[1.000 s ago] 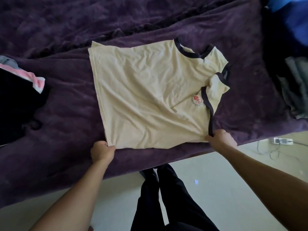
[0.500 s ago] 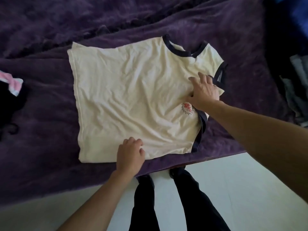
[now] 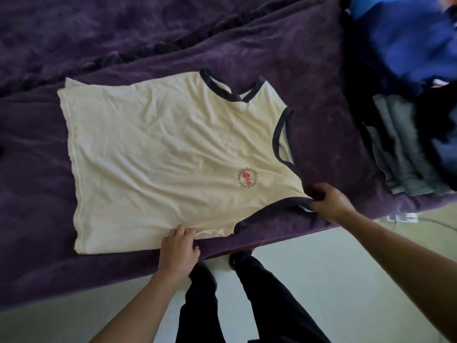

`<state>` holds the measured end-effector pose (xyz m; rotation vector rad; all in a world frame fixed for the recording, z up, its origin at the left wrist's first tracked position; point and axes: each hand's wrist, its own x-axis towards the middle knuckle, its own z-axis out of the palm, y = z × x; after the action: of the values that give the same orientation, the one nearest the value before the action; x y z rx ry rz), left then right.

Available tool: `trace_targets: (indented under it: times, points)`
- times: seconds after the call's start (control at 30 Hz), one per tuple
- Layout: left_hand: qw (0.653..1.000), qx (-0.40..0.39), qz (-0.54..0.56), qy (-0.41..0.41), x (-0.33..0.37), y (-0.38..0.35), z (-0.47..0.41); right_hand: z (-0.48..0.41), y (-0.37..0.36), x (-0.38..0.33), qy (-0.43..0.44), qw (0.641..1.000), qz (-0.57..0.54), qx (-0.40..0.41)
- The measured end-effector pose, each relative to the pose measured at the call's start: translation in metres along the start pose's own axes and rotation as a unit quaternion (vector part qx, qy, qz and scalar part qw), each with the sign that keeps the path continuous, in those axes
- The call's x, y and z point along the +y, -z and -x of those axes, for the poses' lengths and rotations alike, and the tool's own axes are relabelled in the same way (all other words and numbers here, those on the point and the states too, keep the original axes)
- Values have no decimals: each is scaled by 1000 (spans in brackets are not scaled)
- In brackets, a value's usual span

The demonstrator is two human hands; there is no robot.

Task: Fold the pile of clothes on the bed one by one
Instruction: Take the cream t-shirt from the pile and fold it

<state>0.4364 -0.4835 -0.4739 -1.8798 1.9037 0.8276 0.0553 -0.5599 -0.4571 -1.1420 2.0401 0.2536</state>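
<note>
One cream shirt (image 3: pixel 160 149) on the blanket (image 3: pixel 173 45), right hand (image 3: pixel 329 201) pinching its dark trim, left hand (image 3: pixel 178 248) on its near edge, hold unclear, one clothes pile (image 3: pixel 400 149) beside it.

Cream shirt (image 3: pixel 173 157): thin, soft knit cloth, matt and finely creased. Its neck and armhole bands (image 3: pixel 279 134) are a darker, denser cloth, also matt. The red emblem (image 3: pixel 247 178) on the shirt looks like a flat print. Beneath the shirt, the purple bedspread (image 3: pixel 123 33) is plush cloth with a fuzzy, rumpled nap. Right of the shirt lie grey garments (image 3: pixel 400 149) of heavier, dull cloth and, beyond them, a smoother blue cloth (image 3: pixel 400 40). Below the shirt, the pale floor (image 3: pixel 321 280) is hard and smooth with a faint sheen, and the black trousers (image 3: pixel 259 305) are matt cloth.
</note>
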Motion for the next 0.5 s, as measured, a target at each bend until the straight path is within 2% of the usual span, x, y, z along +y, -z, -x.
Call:
trace_targets:
  times: [0.1,0.2,0.27,0.33,0.37,0.43,0.5]
  points:
    - [999,32,-8,-41,1,1,1,-4,-5,2,18,999,-23,29]
    - [989,61,-7,-131,19,-8,-3,-11,0,19,17,997,-25,69]
    - [986,50,-7,-162,31,-15,-6,-11,8,29,11,997,-63,44]
    - [987,36,9,-154,35,-22,-8,-3,11,30,4,999,-49,10]
    - [988,38,14,-149,34,-25,-8,2,10,26,12,999,1,34]
    - [987,45,22,-153,29,-27,-5,8,0,9,59,982,74,165]
    - [986,47,32,-158,25,-25,-1,13,-15,-22,96,960,46,257]
